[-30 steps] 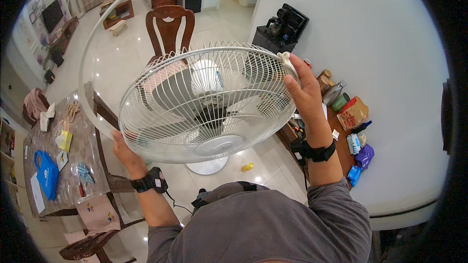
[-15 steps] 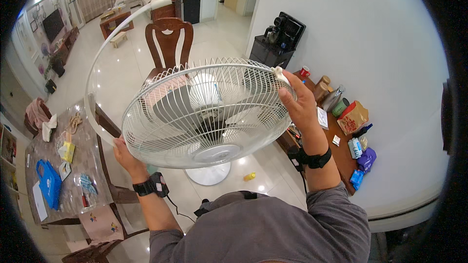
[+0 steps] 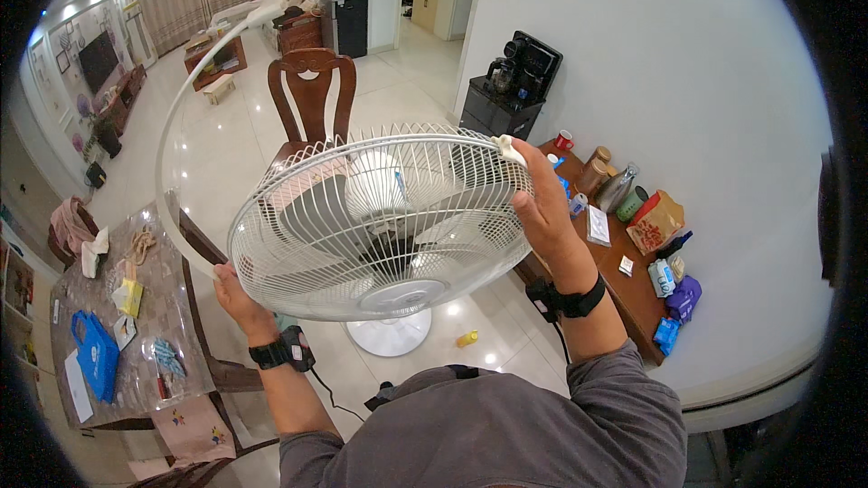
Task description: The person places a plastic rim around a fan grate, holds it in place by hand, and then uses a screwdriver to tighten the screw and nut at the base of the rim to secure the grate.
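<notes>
A standing fan with a wire grille (image 3: 402,298) leans before me, its grey blades showing through the wires. Its round white base (image 3: 389,336) rests on the floor. A thin white fan-grille ring (image 3: 163,158) bows away from the grille's left side, its free end up toward the far left. My left hand (image 3: 242,309) is closed on this ring at the grille's lower left edge. At the upper right rim, my right hand (image 3: 547,226) grips the ring beside its white clip (image 3: 508,150), thumb toward the grille front. Its other fingers are partly hidden behind the rim.
A wooden chair (image 3: 314,95) stands just behind the fan. On the left is a table (image 3: 185,294) with a blue bag (image 3: 93,352). Along the right wall, a brown sideboard (image 3: 615,285) bears cups, jars and packets. A yellow bottle (image 3: 467,339) lies on the floor.
The fan and ring sit slightly lower in the picture, as does the room behind. The clip and my right hand have shifted a little left. Both hands keep their hold.
</notes>
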`<state>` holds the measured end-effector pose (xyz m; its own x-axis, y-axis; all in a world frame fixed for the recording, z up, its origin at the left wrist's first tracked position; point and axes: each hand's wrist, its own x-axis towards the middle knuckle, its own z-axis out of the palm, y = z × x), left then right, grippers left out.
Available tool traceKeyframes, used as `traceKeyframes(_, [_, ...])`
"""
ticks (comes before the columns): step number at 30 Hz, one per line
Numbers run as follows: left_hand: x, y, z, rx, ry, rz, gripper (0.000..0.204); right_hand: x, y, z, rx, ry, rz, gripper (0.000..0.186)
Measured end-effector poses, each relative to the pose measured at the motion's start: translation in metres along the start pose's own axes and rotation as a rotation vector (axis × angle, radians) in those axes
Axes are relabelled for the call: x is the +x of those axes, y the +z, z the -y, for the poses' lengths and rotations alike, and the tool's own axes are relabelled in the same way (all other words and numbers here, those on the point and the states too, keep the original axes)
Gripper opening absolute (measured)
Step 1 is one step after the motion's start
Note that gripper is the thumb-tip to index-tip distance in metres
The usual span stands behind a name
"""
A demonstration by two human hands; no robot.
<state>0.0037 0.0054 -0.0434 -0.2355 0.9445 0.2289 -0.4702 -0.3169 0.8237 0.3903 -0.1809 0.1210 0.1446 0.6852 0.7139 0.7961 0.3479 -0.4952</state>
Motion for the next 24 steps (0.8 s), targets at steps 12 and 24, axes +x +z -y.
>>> traceKeyframes(12, [-0.003,0.005,-0.005,-0.036,-0.001,0.028,0.045,0.003,-0.009,-0.003,-0.161,-0.039,0.05,0.102])
traceKeyframes(24, [0.002,-0.003,0.001,-0.025,-0.005,0.014,0.039,0.006,-0.008,-0.003,-0.02,0.019,0.114,0.1])
